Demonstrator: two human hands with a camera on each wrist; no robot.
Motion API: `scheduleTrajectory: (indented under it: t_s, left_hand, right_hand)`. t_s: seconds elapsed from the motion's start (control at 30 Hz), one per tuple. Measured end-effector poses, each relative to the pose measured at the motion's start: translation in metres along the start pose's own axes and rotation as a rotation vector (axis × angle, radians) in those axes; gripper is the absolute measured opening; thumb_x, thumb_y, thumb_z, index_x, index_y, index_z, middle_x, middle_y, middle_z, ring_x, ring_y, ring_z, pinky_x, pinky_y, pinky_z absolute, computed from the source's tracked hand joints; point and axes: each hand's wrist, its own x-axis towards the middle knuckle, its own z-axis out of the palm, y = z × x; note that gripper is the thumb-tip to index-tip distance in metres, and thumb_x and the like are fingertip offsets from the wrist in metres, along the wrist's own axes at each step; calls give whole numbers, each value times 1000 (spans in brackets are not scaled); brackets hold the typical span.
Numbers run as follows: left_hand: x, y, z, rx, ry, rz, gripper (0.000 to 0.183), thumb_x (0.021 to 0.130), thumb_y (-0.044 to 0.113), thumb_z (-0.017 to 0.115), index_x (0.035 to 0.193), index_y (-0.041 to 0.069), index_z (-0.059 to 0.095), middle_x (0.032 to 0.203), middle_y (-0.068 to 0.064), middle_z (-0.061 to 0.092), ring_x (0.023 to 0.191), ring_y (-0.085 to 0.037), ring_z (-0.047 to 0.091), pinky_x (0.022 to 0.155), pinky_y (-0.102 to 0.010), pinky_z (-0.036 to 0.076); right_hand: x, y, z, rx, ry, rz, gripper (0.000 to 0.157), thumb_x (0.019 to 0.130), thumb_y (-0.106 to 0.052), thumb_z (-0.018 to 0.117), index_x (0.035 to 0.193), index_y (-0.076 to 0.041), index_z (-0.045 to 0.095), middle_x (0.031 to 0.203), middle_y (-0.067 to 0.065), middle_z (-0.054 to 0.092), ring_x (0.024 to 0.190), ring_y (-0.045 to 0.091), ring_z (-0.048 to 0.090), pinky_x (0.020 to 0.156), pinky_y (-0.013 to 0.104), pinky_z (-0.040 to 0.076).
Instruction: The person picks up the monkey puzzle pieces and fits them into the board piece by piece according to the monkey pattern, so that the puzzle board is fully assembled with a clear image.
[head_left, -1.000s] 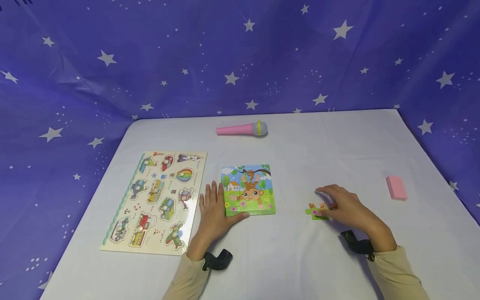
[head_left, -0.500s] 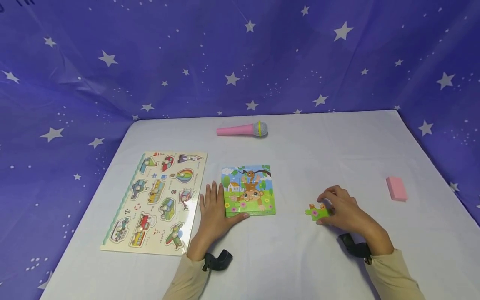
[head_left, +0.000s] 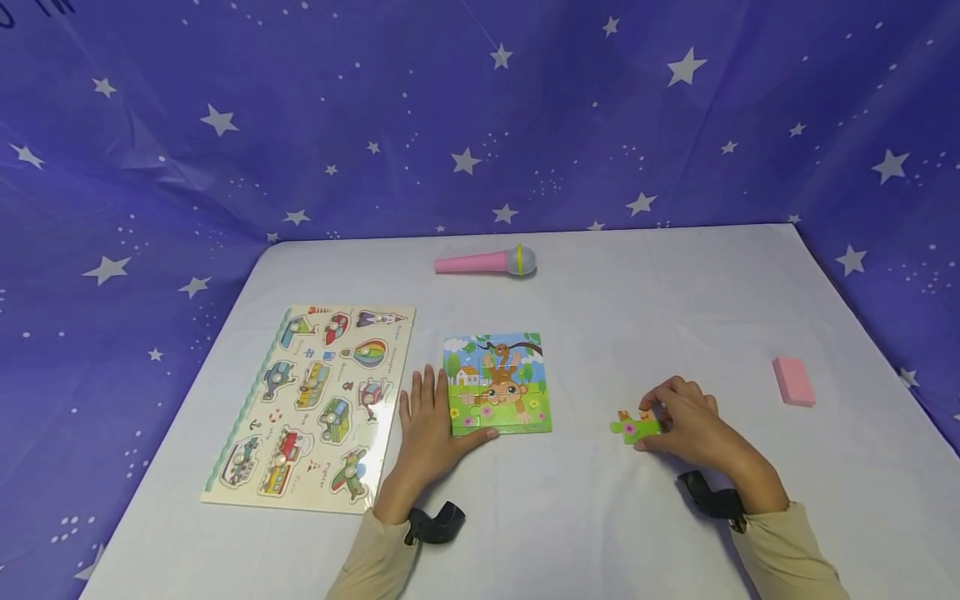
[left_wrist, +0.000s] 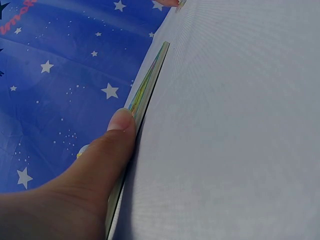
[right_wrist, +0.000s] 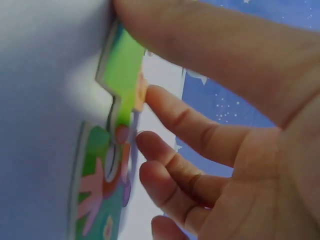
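Observation:
My left hand (head_left: 427, 425) lies flat with its fingers along the left side of a square monkey jigsaw puzzle (head_left: 498, 379). The thumb (left_wrist: 120, 125) rests along the puzzle's near edge. To the right, my right hand (head_left: 693, 425) pinches a green jigsaw piece (head_left: 637, 430) with a pink flower, thumb at its near edge and index finger at its far edge. The other fingers curl loosely above the table. In the right wrist view, a second piece with a pink hand print (right_wrist: 95, 190) sits right against the green one; in the head view the hand hides it.
A vehicle peg board (head_left: 318, 492) lies left of the monkey puzzle. A pink toy microphone (head_left: 480, 262) lies toward the back, and a pink block (head_left: 793, 382) sits at far right. Purple star-patterned cloth (head_left: 555, 100) stands behind the white-covered table.
The right index finger has come down from a stretched position to the piece's far edge, and the thumb has slid off its face to the near edge. The left hand has stayed put.

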Motion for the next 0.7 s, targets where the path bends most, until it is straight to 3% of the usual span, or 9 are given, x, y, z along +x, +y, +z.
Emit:
scheduleTrajectory:
  t_s: [0.2, 0.4, 0.7]
  left_hand:
    - [0, 0, 1, 3, 7, 3, 115, 63, 64, 68, 143, -2, 18, 150, -23, 11, 139, -40, 6, 108, -58, 4]
    - [0, 0, 1, 3, 4, -2, 114, 64, 64, 67, 143, -2, 18, 150, -23, 11, 139, -40, 5, 108, -58, 4]
    - [-1, 1, -1, -11, -18, -14, 115, 64, 65, 67, 144, -1, 16, 151, -23, 9, 140, -39, 3, 108, -58, 3]
  right_hand:
    - [1, 1, 1, 42, 9, -18, 40, 63, -21, 81, 88, -10, 52, 90, 5, 47, 83, 20, 37, 70, 35, 18]
    - [1, 3, -2, 90, 9, -31, 37, 65, -15, 79, 84, -10, 48, 73, 1, 46, 69, 12, 40, 69, 33, 18]
    - [1, 8, -4, 152, -52, -20, 30, 72, -12, 75, 90, -11, 50, 78, -1, 53, 71, 8, 46, 60, 20, 39]
